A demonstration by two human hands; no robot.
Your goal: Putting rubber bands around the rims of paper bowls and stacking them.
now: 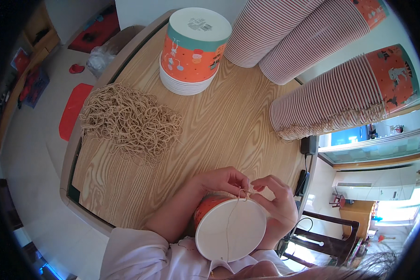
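Observation:
An orange paper bucket (205,205) rests tilted against my body, with its white round mouth (233,233) facing up toward me. A thin beige cord (228,228) runs across that white side from the far rim to the near rim. At the far rim, my left hand (226,180) is closed, its thumb and finger pinching the cord. My right hand (277,198) is closed on the cord too, just to the right, its fingertips nearly meeting the left ones. A small loop or knot of cord shows between them; its exact form is too small to tell.
A loose heap of beige cords (130,121) lies on the wooden table (219,135) at the left. Upturned nested buckets (191,60) stand at the back. Long stacks of buckets (303,42) lie far right; one nearer stack (331,93) has cords along its side. A dark chair (331,228) stands right.

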